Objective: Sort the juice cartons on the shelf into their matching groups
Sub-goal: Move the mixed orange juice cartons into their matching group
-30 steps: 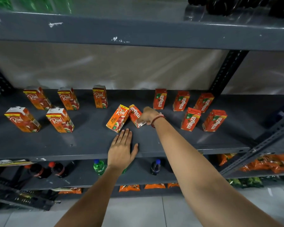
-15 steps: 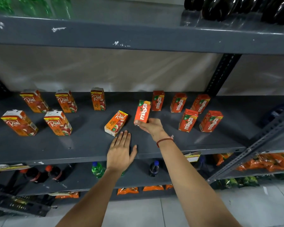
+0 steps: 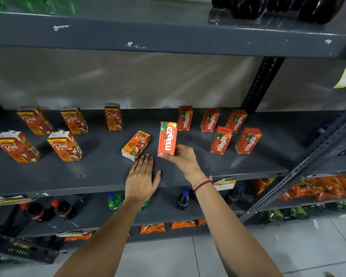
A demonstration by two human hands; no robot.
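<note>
My right hand (image 3: 181,157) grips the bottom of a red Maaza carton (image 3: 167,138) and holds it upright above the middle of the grey shelf (image 3: 92,176). Just left of it a Real carton (image 3: 135,145) lies tilted on the shelf. My left hand (image 3: 141,177) rests flat on the shelf's front, fingers spread, just below that Real carton. Several Real cartons (image 3: 65,145) stand on the left half. Several Maaza cartons (image 3: 221,139) stand on the right half.
A shelf board (image 3: 168,37) hangs overhead with dark bottles (image 3: 248,7) on it. A slanted metal upright (image 3: 300,168) crosses at the right. Below are soda bottles (image 3: 183,199) and orange snack packs (image 3: 318,188). A price tag (image 3: 225,182) hangs at the shelf's front edge.
My right hand picked the Maaza carton up from beside the Real carton, turned it upright and carried it a little to the right. My left hand stayed flat.
</note>
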